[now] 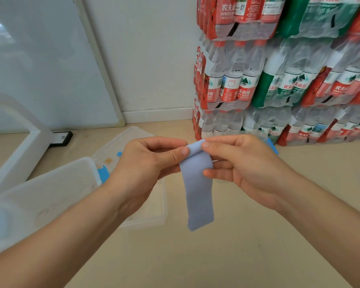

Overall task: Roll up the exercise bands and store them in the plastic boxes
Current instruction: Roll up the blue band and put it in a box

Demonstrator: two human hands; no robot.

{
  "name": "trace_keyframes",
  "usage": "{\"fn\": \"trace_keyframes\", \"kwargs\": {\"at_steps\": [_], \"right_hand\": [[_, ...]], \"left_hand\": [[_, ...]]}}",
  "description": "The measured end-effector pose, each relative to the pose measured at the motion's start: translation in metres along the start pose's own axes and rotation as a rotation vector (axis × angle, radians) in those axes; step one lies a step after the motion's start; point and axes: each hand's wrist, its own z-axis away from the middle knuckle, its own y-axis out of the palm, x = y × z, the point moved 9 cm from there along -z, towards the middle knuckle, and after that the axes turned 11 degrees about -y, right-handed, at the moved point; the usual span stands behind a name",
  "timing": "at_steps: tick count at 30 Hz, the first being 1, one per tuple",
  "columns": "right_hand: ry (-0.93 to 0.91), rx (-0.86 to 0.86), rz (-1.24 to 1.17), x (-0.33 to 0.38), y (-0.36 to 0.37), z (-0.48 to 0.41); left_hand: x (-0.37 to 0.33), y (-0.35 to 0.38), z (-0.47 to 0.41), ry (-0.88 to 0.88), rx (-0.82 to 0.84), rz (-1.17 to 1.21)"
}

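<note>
Head view: we hold the band [197,183] in mid-air between both hands, above the floor [237,256], with its free length hanging straight down. The left hand [146,163] pinches the top edge between thumb and forefinger; the right hand [243,163] does the same from the other side, its lower fingers braced against the band. We judge the roll just begun. We keep the first turn tight and the edges aligned. The open box [50,196] waits near the left forearm.
</note>
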Motion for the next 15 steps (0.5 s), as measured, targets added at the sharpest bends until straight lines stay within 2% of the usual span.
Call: {"fn": "trace_keyframes", "kwargs": {"at_steps": [10, 15], "right_hand": [[-0.051, -0.058, 0.032, 0.001, -0.008, -0.002], [-0.098, -0.097, 0.07, 0.008, -0.013, -0.002]], "left_hand": [[-0.013, 0.006, 0.007, 0.157, -0.042, -0.219], [-0.009, 0.005, 0.008, 0.093, -0.005, -0.286]]}}
